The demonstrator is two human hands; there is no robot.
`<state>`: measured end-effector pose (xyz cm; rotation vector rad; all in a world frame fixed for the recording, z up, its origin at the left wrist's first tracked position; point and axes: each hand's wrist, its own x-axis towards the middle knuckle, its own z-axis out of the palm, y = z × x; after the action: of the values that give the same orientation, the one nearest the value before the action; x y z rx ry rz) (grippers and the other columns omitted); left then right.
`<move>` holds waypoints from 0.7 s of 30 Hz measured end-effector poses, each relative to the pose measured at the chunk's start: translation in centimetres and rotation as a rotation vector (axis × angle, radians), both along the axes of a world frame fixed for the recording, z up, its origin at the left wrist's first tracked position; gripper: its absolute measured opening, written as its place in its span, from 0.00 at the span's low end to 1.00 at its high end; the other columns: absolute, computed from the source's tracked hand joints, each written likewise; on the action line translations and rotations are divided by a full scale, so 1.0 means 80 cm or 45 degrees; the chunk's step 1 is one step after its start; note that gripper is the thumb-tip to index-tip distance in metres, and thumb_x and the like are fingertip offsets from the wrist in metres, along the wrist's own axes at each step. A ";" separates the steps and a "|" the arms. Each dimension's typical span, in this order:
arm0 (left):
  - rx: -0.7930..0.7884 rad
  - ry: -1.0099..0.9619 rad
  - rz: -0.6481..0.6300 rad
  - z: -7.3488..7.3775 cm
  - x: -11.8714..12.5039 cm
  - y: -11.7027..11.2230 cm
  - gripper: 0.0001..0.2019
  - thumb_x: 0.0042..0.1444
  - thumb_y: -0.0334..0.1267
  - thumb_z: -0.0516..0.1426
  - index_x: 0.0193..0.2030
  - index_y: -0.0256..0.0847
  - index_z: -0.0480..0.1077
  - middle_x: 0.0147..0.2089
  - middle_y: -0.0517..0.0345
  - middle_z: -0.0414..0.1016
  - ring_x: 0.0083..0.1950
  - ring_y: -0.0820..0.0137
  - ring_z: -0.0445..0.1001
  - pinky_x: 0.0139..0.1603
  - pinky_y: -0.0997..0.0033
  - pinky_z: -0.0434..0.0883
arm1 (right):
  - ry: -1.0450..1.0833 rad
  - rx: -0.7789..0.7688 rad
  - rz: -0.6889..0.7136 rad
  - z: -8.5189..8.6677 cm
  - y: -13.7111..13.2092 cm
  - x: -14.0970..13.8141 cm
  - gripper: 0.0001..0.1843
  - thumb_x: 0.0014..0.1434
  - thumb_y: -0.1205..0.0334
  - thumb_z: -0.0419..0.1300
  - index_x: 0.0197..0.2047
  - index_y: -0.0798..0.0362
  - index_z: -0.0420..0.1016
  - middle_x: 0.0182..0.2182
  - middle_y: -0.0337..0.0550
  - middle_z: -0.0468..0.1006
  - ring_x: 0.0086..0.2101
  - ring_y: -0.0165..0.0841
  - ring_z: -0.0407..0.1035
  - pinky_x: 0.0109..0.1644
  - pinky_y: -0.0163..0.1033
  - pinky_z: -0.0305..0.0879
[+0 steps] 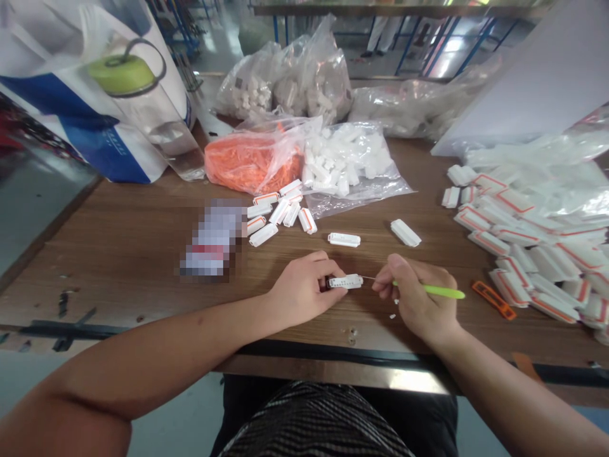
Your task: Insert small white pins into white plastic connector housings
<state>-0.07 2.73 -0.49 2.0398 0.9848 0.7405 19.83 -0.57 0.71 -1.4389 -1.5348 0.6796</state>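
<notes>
My left hand grips a small white plastic housing with a row of dark marks along its face. In my right hand is a thin tool with a bright green handle. Its slim metal tip reaches the right end of the housing; whether it goes inside I cannot tell. Just beyond my hands lie a loose white housing and another white housing. Tiny white bits rest on the table beside my right hand.
White housings with orange strips pile up at right, near an orange plastic piece. Several more lie before a bag of orange parts and a bag of white parts. A green-lidded bottle stands left, behind a blurred-out object.
</notes>
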 end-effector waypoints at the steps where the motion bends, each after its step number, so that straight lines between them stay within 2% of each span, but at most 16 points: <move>1: -0.004 0.000 -0.002 0.000 0.000 0.000 0.04 0.53 0.32 0.63 0.37 0.39 0.76 0.31 0.62 0.68 0.26 0.77 0.66 0.30 0.75 0.65 | 0.014 -0.006 -0.021 0.000 0.000 0.001 0.26 0.67 0.54 0.52 0.19 0.52 0.73 0.17 0.38 0.76 0.15 0.25 0.67 0.19 0.32 0.63; 21: 0.006 -0.008 -0.003 -0.002 0.000 0.000 0.04 0.52 0.32 0.64 0.36 0.39 0.76 0.30 0.63 0.68 0.26 0.77 0.66 0.30 0.74 0.65 | 0.030 -0.029 0.000 -0.003 0.000 0.000 0.26 0.66 0.55 0.53 0.19 0.52 0.74 0.16 0.38 0.76 0.15 0.25 0.67 0.19 0.32 0.62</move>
<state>-0.08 2.75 -0.63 2.0411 0.9782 0.7478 19.83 -0.59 0.43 -1.4430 -1.5135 0.7138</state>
